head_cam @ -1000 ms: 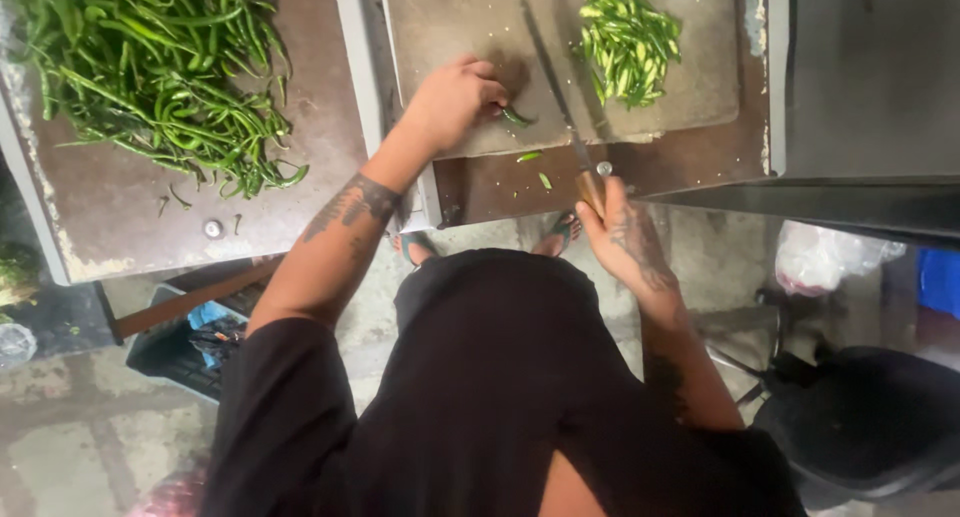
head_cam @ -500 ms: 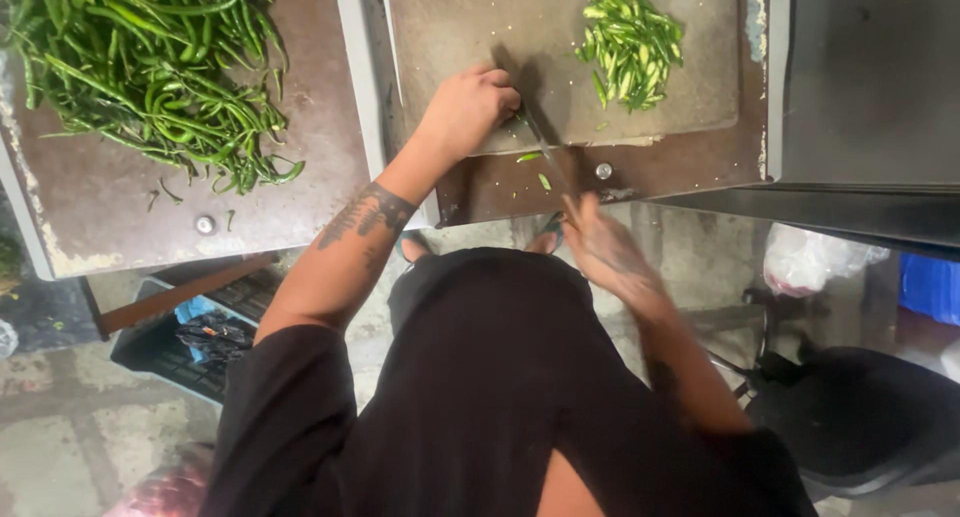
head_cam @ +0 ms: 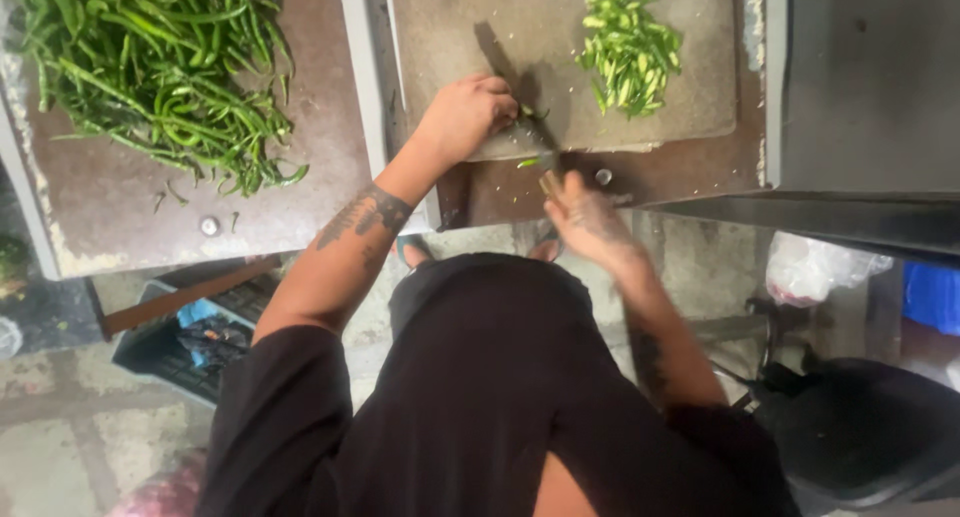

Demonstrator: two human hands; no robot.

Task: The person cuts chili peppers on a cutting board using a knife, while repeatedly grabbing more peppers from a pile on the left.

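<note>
While the left hand (head_cam: 465, 117) pins a chilli (head_cam: 530, 112) on the board (head_cam: 470, 27), the right hand (head_cam: 585, 217), grip closed on the knife (head_cam: 520, 102), points its blade away, crossing the chilli.

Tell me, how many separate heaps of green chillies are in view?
2. A big heap of whole green chillies lies on the brown surface at left; a small pile of cut pieces sits on the cutting board. Strays near the hands may be hidden.

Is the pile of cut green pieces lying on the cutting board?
Yes, the cut pieces lie in a heap on the upper right part of the cutting board, apart from both hands.
</note>
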